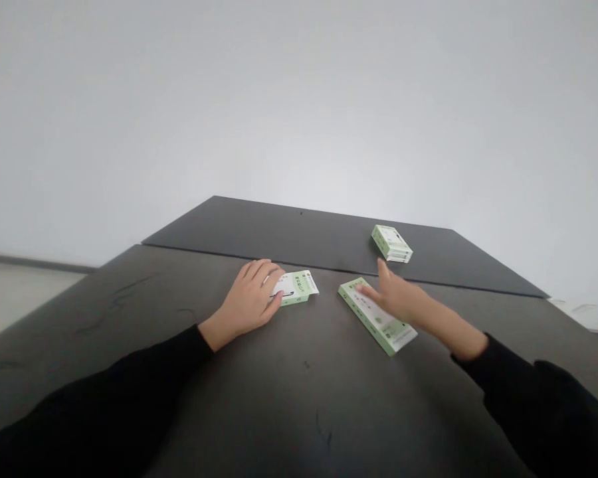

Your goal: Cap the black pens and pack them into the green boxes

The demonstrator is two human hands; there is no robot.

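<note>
My left hand (pixel 250 295) is closed over a small green and white cardboard box (pixel 303 281) lying on the table. Its thumb rests along the near side, the fingers reach over the top to the far side, and the palm hides the box's left part. To the right, a longer green and white box (pixel 373 315) lies flat and slanted. My right hand (pixel 396 292) is over its right edge, fingers stretched out and thumb apart above the printed top. Whether the thumb touches that box I cannot tell.
Farther back stands a short stack of similar green and white boxes (pixel 391 243). The dark grey table (pixel 259 411) has a seam across it between the near and far sections. A pale wall (pixel 299 99) rises behind the far edge.
</note>
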